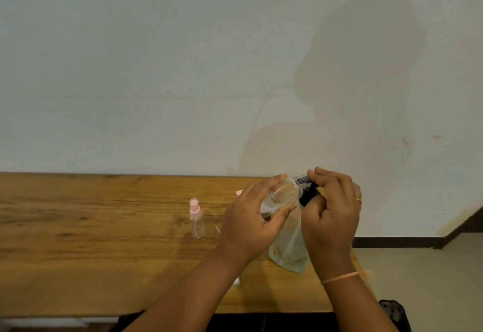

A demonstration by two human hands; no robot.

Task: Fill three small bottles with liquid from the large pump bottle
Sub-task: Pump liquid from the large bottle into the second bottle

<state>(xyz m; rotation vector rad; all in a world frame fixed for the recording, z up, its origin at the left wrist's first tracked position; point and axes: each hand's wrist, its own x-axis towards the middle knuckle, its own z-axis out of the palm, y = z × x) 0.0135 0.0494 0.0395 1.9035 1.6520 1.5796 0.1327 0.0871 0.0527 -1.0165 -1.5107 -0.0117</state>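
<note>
My left hand [251, 216] holds a small clear bottle [281, 197] tilted on its side above the table. My right hand [330, 208] grips the black pump head [308, 195] of the large clear pump bottle [288, 248], which stands on the table below both hands. The small bottle's mouth meets the pump's nozzle. A second small clear bottle with a pink spray cap [196, 220] stands upright to the left of my hands. A pink piece [239, 192] peeks out behind my left hand; what it belongs to is hidden.
The wooden table [91, 240] runs along a pale wall, and its right end lies just beyond the pump bottle. A small white item [236, 280] lies beside my left forearm. Grey floor and a dark skirting board show at the right.
</note>
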